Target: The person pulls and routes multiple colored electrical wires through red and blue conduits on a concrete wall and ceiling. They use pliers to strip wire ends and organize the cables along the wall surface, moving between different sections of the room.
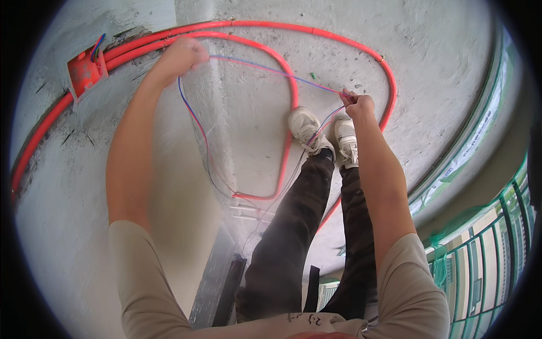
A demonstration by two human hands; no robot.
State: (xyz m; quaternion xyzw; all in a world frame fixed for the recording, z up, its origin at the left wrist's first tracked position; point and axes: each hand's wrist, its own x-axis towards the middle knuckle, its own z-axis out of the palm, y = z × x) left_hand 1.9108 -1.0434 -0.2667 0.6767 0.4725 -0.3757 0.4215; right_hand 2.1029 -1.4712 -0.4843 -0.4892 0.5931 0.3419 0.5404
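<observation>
Thin red and blue electrical wires (276, 72) run stretched between my two hands. My left hand (185, 56), slightly blurred, is closed on them beside the red conduit near the wall. From under it, a length of the wires (195, 116) hangs down to the open end of a red conduit (248, 197) near the floor. My right hand (358, 104) pinches the wires on the right, above my shoes. More wire drops from it past my left shoe (305, 125).
Red conduit (339, 42) curves across the floor and up the wall at left. A red junction box (86, 73) with wire ends sits in the wall. Green railing (480, 254) and a plastic-covered curved frame (468, 144) stand at right.
</observation>
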